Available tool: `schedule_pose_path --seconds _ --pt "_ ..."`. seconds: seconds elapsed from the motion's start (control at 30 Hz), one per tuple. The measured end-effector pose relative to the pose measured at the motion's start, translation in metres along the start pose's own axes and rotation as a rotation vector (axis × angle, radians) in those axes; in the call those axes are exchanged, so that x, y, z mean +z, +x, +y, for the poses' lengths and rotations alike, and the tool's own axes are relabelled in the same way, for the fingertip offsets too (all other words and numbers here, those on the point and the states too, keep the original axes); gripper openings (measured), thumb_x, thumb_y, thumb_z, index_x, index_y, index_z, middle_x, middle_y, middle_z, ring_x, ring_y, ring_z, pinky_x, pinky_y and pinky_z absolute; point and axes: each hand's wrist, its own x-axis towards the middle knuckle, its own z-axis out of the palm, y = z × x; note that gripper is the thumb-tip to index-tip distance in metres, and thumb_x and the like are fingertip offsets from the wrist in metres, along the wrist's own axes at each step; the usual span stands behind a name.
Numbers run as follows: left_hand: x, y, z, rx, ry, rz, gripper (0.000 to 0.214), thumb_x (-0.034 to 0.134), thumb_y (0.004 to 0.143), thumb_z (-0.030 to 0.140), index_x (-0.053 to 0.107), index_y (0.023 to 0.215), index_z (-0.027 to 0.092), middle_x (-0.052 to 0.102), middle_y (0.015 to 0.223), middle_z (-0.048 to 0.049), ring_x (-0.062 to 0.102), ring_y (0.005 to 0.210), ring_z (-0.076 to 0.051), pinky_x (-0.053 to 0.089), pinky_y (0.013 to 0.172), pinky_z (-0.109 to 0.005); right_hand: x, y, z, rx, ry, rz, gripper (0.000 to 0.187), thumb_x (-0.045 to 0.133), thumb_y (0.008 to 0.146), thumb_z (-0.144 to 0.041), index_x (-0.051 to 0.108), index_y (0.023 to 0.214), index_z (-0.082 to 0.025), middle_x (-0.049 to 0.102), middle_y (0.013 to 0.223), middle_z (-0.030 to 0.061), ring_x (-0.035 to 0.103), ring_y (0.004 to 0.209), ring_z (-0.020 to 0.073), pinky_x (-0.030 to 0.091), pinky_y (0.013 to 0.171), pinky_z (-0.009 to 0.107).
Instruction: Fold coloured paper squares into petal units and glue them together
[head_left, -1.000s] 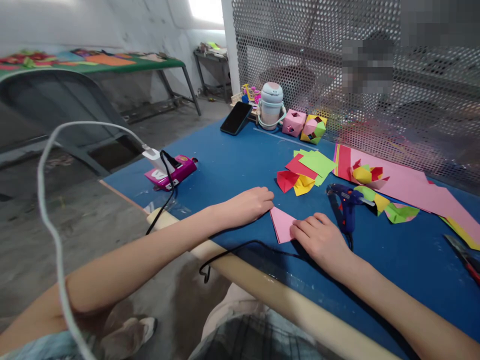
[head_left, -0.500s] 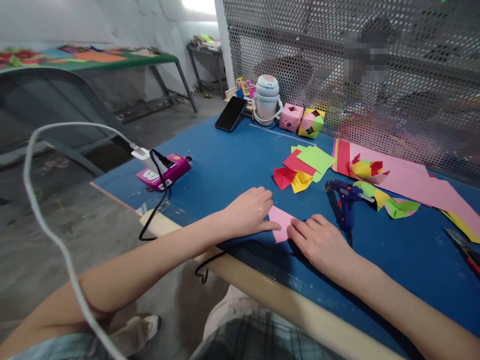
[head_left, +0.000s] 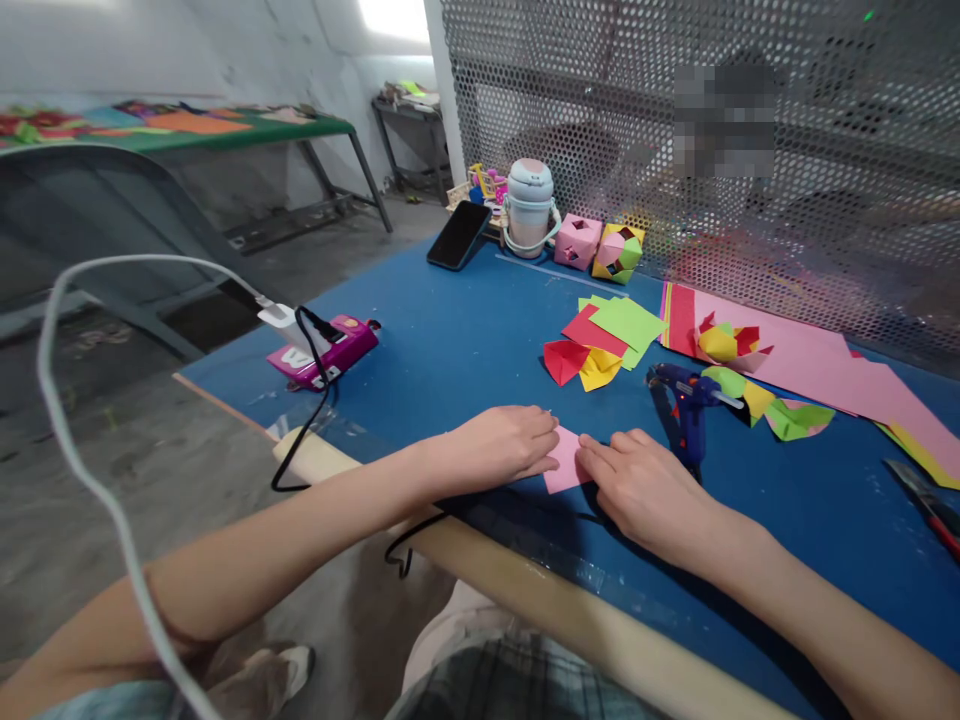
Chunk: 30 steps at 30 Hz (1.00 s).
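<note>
A small pink paper [head_left: 566, 462] lies on the blue table top [head_left: 450, 340] near its front edge. My left hand [head_left: 504, 445] rests palm down on the paper's left part, fingers stretched flat over it. My right hand [head_left: 637, 485] presses on the paper's right edge with its fingers extended and close together. Most of the paper is hidden under the two hands. A black cable [head_left: 420, 525] runs under my wrists along the table edge.
A blue glue gun [head_left: 686, 400] lies just right of my right hand. Folded coloured papers [head_left: 607, 340], large pink sheets [head_left: 810, 360], paper cubes [head_left: 600, 250], a bottle [head_left: 529, 208], a phone [head_left: 459, 236] and a pink power strip [head_left: 322, 350] lie around. A perforated metal screen stands behind.
My left hand has slid right onto the pink paper, covering more of it. My right hand has stayed on the paper's right edge. The camera has shifted slightly.
</note>
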Motion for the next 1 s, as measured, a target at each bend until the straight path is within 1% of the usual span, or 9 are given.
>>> schedule_pose_path --seconds 0.17,0.23,0.43,0.5,0.57,0.63,0.77,0.83,1.0 --pt "-0.005 -0.002 -0.003 -0.046 0.172 -0.064 0.041 0.037 0.088 0.046 0.058 0.080 0.012 0.059 0.078 -0.0097 0.054 0.074 -0.018 0.041 0.070 -0.030 -0.014 -0.013 0.007 0.049 0.031 -0.078 0.013 0.051 0.079 -0.011 0.062 0.085 -0.013 0.067 0.069 0.0075 0.055 0.060 0.0185 0.027 0.058 0.033" --pt "-0.009 -0.001 -0.004 -0.089 0.181 -0.070 0.043 0.037 0.087 0.049 0.060 0.084 0.012 0.059 0.079 -0.0095 0.054 0.074 -0.019 0.040 0.069 -0.030 -0.018 -0.015 0.009 0.087 0.066 -0.096 0.012 0.050 0.081 -0.012 0.061 0.079 -0.016 0.065 0.064 0.0053 0.055 0.059 0.0179 0.027 0.059 0.032" --pt "-0.020 0.000 -0.009 -0.088 0.061 -0.057 0.070 0.048 0.070 0.068 0.050 0.118 0.018 0.057 0.110 -0.0110 0.053 0.093 -0.023 0.038 0.077 -0.033 -0.017 -0.016 0.017 0.171 0.197 -0.081 0.013 0.055 0.083 -0.028 0.059 0.092 -0.020 0.067 0.080 0.0049 0.059 0.076 0.0206 0.036 0.067 0.032" --pt "-0.019 0.002 -0.012 -0.084 0.062 -0.074 0.054 0.048 0.078 0.058 0.054 0.113 0.018 0.059 0.105 -0.0098 0.054 0.090 -0.022 0.038 0.076 -0.032 -0.015 -0.016 0.020 0.194 0.252 -0.068 0.023 0.057 0.082 -0.034 0.057 0.100 -0.020 0.066 0.092 0.0063 0.059 0.084 0.0225 0.040 0.071 0.034" --pt "-0.016 0.005 -0.013 -0.106 0.075 -0.083 0.032 0.040 0.088 0.039 0.059 0.101 0.017 0.061 0.093 -0.0084 0.056 0.083 -0.019 0.039 0.073 -0.030 -0.013 -0.015 0.023 0.244 0.318 -0.026 0.032 0.053 0.084 -0.039 0.054 0.110 -0.020 0.064 0.105 0.0080 0.058 0.093 0.0241 0.043 0.077 0.038" --pt "-0.012 0.008 -0.013 -0.171 0.050 -0.049 0.028 0.035 0.090 0.026 0.061 0.090 0.016 0.062 0.083 -0.0074 0.057 0.076 -0.017 0.040 0.069 -0.028 -0.010 -0.014 0.025 0.348 0.398 0.063 0.040 0.048 0.086 -0.043 0.049 0.118 -0.020 0.059 0.114 0.0102 0.055 0.102 0.0259 0.043 0.083 0.041" --pt "-0.014 0.014 -0.006 -0.475 -0.222 0.159 0.020 0.041 0.084 0.020 0.057 0.073 0.014 0.062 0.069 -0.0048 0.059 0.063 -0.014 0.042 0.059 -0.024 -0.001 -0.005 0.027 0.647 0.630 0.304 0.057 0.046 0.084 -0.049 0.037 0.130 -0.018 0.052 0.121 0.0149 0.055 0.100 0.0265 0.046 0.080 0.043" --pt "-0.016 0.016 0.000 -0.621 -0.452 0.189 0.018 0.043 0.081 0.019 0.051 0.066 0.015 0.060 0.058 -0.0012 0.059 0.052 -0.012 0.042 0.051 -0.021 0.004 0.001 0.026 0.747 0.813 0.377 0.064 0.050 0.081 -0.051 0.032 0.132 -0.019 0.050 0.122 0.0148 0.057 0.093 0.0240 0.049 0.075 0.041" --pt "-0.009 0.017 0.016 -0.753 -0.844 0.161 0.010 0.045 0.074 0.019 0.043 0.064 0.017 0.056 0.047 0.0030 0.061 0.046 -0.013 0.042 0.042 -0.018 0.013 0.017 0.024 0.866 1.459 0.357 0.056 0.048 0.081 -0.051 0.042 0.122 -0.013 0.059 0.104 0.0125 0.061 0.084 0.0203 0.052 0.065 0.033"
